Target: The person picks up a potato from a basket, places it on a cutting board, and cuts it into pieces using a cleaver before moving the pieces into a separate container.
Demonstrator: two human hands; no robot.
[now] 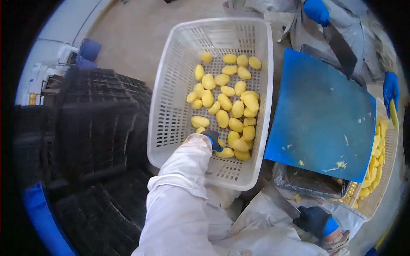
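My left hand (214,141), in a dark glove with blue at the wrist, reaches down among peeled potatoes (224,101) in a white plastic crate (171,72). The white sleeve hides most of its fingers, so what they hold does not show. A potato (200,122) lies just beyond it. Low at the right, my right hand (314,221), gloved, is closed round a knife (279,200) whose wide blade points up and left over my apron. Above the knife lies a blue cutting board (322,115) with potato scraps on it.
Across the board, a co-worker's blue-gloved hand (317,12) holds a wide knife (341,49); the other hand (390,91) holds a potato piece (393,114). A basket of cut potatoes (373,170) stands right of the board. Dark stacked crates (94,128) stand left.
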